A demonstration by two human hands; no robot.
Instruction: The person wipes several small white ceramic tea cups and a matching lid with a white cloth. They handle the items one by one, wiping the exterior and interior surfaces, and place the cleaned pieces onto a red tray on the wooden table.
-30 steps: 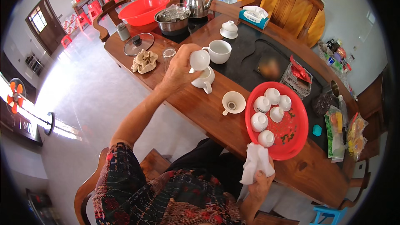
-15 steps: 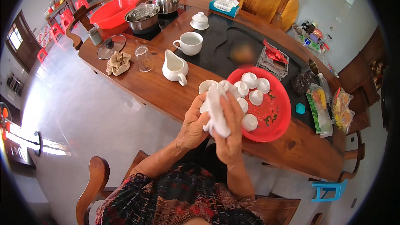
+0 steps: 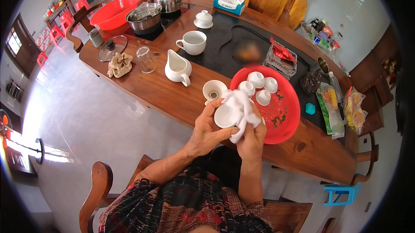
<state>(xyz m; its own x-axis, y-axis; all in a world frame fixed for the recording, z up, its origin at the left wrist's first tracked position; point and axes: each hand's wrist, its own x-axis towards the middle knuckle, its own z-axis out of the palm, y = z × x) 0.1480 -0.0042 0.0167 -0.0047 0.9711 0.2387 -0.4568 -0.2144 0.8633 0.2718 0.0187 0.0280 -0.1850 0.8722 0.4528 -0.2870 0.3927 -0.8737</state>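
One white teacup [image 3: 225,117], its mouth now turned into view beside the white cloth [image 3: 240,107], is grasped in the left hand [image 3: 205,133] near the round red tray [image 3: 292,112], while the right hand [image 3: 252,140] bunches that cloth against it, apparently working its outer wall

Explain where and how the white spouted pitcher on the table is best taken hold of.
Probably by its handle, coming from the person's near side and slightly from the right: the white spouted pitcher stands upright, with the handle toward the wooden table's near edge and the spout pointing away.
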